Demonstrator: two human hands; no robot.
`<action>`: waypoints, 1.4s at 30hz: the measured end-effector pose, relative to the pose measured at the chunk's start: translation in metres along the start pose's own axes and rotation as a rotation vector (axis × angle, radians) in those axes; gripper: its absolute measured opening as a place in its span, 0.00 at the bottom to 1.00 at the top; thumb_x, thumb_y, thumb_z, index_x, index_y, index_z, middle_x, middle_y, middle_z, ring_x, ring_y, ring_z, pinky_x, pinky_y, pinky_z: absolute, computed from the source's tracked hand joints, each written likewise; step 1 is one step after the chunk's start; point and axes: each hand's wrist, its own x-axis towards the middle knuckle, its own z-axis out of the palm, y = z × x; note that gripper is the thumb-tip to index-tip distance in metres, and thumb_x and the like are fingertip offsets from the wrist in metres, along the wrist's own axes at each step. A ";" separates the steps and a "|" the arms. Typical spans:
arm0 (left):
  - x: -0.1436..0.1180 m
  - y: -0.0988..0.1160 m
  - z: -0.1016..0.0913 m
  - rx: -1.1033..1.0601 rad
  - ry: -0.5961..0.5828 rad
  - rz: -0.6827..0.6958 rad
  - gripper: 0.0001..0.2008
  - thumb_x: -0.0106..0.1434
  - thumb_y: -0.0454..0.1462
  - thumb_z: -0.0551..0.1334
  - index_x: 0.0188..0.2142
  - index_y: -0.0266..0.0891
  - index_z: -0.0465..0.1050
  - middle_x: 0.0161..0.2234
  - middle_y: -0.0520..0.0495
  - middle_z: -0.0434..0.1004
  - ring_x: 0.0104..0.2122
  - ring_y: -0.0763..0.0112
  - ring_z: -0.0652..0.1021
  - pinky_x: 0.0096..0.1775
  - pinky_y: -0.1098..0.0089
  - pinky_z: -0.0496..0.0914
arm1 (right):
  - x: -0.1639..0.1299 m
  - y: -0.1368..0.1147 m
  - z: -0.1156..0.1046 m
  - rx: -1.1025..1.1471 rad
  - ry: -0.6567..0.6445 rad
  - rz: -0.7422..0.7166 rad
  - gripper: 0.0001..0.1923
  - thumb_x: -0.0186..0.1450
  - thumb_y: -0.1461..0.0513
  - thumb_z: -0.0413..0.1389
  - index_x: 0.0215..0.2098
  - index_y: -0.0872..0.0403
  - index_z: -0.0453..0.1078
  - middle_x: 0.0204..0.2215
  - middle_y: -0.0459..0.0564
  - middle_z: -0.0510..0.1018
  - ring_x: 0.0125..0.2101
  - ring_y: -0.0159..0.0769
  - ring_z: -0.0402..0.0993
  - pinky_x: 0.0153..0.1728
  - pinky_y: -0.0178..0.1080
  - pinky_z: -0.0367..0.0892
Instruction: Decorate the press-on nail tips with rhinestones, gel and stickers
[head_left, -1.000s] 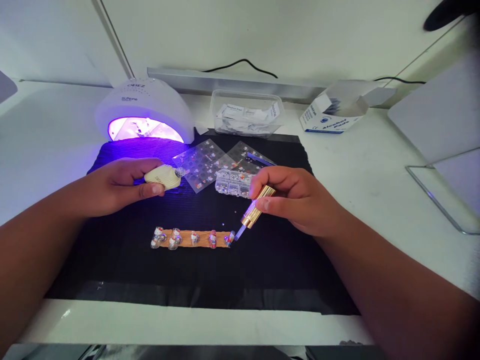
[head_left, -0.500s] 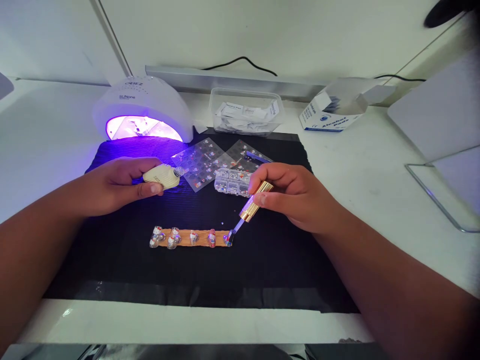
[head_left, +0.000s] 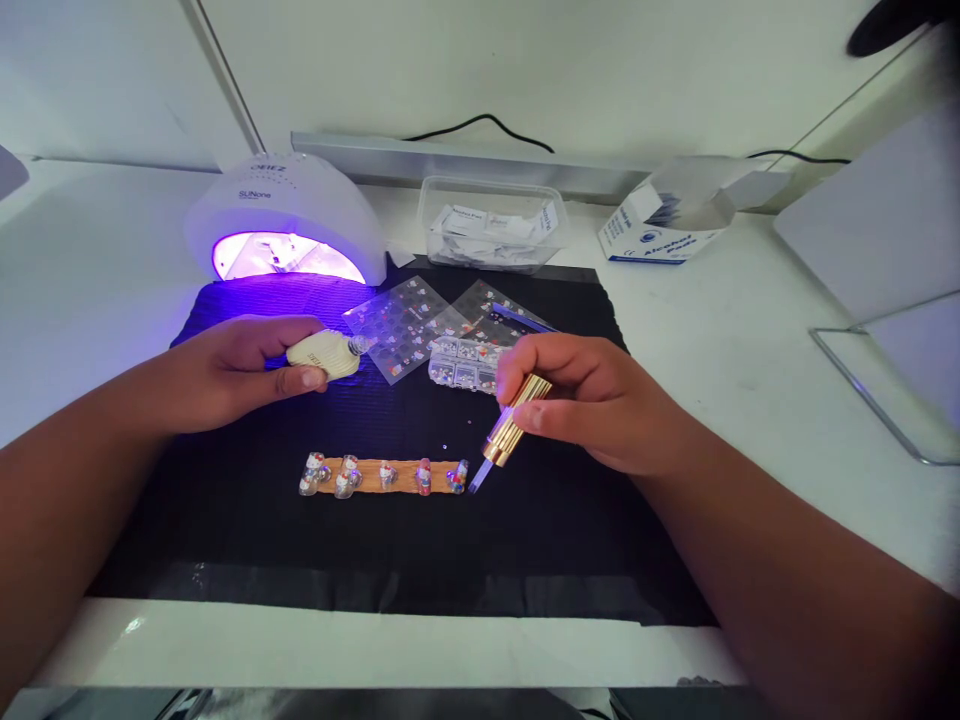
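While the left hand grips a small cream bottle on its side, open neck pointing right, the right hand pinches a gold-capped brush between thumb and fingers. That brush slants down and to the left, and its clear tip sits just beside the right end of a tan strip that lies flat on a black mat. Five decorated false nails sit in a row along the strip, each with small coloured charms. Whether the tip touches the last nail is hard to tell.

Behind the hands, two clear sticker sheets and a small clear box of gems rest on the mat. At the mat's back left corner stands a white dome lamp, glowing purple inside. To its right sits a clear tub of wipe packets, and further right an open white and blue carton, both on the white table.
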 end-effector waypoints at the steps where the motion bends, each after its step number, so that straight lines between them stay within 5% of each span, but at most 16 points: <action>1: 0.001 0.001 0.000 0.002 0.002 0.000 0.10 0.69 0.42 0.59 0.39 0.38 0.73 0.32 0.52 0.76 0.29 0.76 0.74 0.32 0.77 0.69 | 0.000 0.000 0.000 -0.014 -0.010 0.003 0.04 0.59 0.63 0.61 0.31 0.53 0.71 0.23 0.42 0.69 0.22 0.28 0.62 0.24 0.35 0.57; 30: -0.002 -0.002 0.000 0.034 -0.014 -0.013 0.12 0.70 0.44 0.58 0.40 0.38 0.72 0.32 0.53 0.77 0.30 0.75 0.75 0.33 0.77 0.69 | 0.002 0.006 -0.003 -0.107 0.111 0.048 0.05 0.61 0.61 0.62 0.30 0.52 0.71 0.21 0.42 0.73 0.22 0.29 0.66 0.24 0.36 0.58; 42: -0.001 0.000 -0.001 0.054 -0.017 0.002 0.12 0.69 0.43 0.58 0.39 0.37 0.73 0.32 0.53 0.77 0.30 0.75 0.76 0.33 0.76 0.68 | 0.003 -0.005 0.000 0.052 0.171 0.065 0.06 0.55 0.63 0.65 0.26 0.51 0.71 0.19 0.42 0.70 0.21 0.28 0.63 0.24 0.36 0.59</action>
